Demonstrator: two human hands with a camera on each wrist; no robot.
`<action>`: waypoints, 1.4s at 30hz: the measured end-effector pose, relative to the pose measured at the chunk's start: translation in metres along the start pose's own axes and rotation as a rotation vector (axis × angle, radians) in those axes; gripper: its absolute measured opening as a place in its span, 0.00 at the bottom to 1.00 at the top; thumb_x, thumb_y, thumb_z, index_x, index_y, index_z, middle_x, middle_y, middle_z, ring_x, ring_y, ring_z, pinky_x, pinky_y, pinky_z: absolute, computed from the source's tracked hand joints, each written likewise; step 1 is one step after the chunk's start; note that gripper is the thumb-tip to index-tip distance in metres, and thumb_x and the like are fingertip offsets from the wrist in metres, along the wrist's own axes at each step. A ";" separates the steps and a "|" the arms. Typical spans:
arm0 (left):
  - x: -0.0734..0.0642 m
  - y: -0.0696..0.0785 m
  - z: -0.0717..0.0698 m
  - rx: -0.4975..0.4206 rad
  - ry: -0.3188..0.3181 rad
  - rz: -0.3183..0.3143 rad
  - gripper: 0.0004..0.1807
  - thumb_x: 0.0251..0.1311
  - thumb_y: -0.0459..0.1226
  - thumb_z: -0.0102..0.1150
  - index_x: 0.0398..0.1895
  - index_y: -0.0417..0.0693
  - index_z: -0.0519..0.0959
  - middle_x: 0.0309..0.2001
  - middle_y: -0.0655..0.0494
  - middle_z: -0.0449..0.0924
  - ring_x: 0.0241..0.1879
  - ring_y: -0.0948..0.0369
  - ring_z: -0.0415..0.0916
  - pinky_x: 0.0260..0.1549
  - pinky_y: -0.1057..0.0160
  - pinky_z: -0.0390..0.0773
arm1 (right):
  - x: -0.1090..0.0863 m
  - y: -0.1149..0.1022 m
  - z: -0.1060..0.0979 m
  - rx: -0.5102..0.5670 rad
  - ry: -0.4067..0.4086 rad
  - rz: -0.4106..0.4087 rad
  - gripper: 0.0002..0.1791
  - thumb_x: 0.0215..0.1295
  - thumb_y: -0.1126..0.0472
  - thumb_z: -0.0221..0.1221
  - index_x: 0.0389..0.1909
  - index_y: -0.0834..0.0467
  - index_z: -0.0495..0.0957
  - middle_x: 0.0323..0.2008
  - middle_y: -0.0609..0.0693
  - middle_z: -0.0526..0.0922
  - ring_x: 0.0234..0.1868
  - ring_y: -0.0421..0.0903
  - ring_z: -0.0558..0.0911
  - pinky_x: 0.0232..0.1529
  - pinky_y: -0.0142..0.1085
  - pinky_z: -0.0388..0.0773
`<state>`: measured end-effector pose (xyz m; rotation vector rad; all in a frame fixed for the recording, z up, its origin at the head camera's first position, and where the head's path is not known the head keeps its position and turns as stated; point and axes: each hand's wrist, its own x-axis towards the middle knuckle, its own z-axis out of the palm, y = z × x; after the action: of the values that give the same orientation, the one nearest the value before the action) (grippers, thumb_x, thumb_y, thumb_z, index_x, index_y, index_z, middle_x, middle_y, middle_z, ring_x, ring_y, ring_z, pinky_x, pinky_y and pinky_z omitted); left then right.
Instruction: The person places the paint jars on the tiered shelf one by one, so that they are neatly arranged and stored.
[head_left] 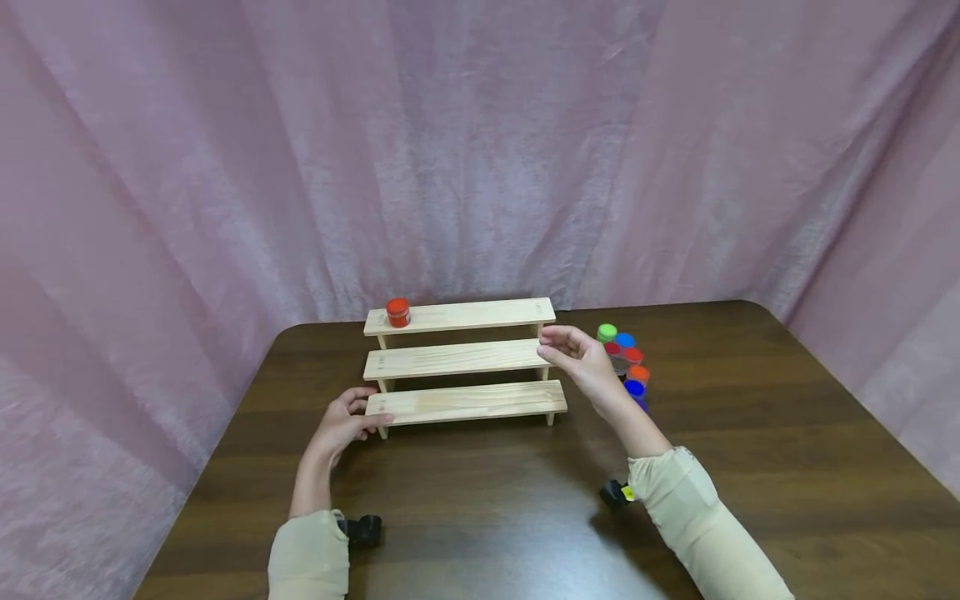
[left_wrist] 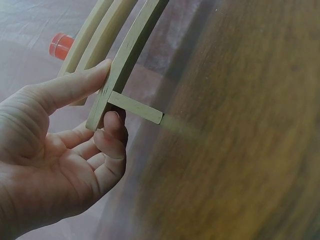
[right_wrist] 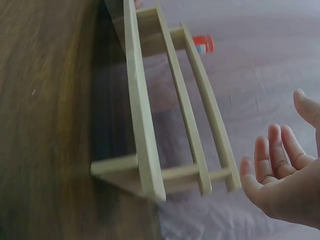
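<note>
A pale wooden three-step rack [head_left: 465, 402] stands on the table. My left hand [head_left: 347, 423] grips the left end of its lowest step; in the left wrist view the thumb [left_wrist: 75, 87] lies on top and the fingers curl beneath, beside the short leg [left_wrist: 137, 109]. On the left of the top step sits a small red-orange jar [head_left: 398, 313]. My right hand [head_left: 581, 360] is raised by the right end of the middle step. In the right wrist view, that hand [right_wrist: 287, 175] has thumb and fingers apart, with nothing between them.
To the right of the rack, several small jars with coloured lids stand clustered, among them a green one [head_left: 607, 332] and a blue one [head_left: 634, 389]. A pink curtain [head_left: 480, 150] hangs behind the dark wooden table [head_left: 480, 508].
</note>
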<state>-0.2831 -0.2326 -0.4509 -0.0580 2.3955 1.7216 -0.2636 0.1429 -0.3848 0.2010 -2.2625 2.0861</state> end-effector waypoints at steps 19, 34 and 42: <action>-0.004 -0.005 -0.015 0.034 -0.010 -0.009 0.36 0.56 0.36 0.68 0.65 0.35 0.63 0.35 0.64 0.78 0.26 0.66 0.73 0.27 0.67 0.74 | -0.018 0.018 -0.036 -0.042 0.094 0.033 0.26 0.67 0.59 0.60 0.62 0.67 0.69 0.39 0.30 0.79 0.45 0.27 0.79 0.50 0.21 0.74; -0.006 -0.007 -0.019 0.041 0.004 -0.028 0.38 0.56 0.37 0.68 0.67 0.36 0.61 0.37 0.63 0.78 0.26 0.67 0.73 0.29 0.67 0.74 | -0.029 0.037 -0.050 -0.059 0.147 0.064 0.28 0.66 0.60 0.61 0.62 0.70 0.68 0.37 0.27 0.80 0.43 0.25 0.79 0.48 0.19 0.74; -0.005 -0.007 -0.018 0.037 -0.002 -0.021 0.38 0.56 0.37 0.68 0.67 0.36 0.62 0.36 0.64 0.77 0.27 0.67 0.73 0.28 0.68 0.74 | -0.033 0.049 -0.058 -0.030 0.192 0.090 0.24 0.65 0.61 0.62 0.59 0.67 0.71 0.35 0.28 0.81 0.41 0.26 0.80 0.46 0.20 0.75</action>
<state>-0.2793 -0.2520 -0.4508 -0.0760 2.4163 1.6669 -0.2398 0.2062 -0.4327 -0.1004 -2.2255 2.0134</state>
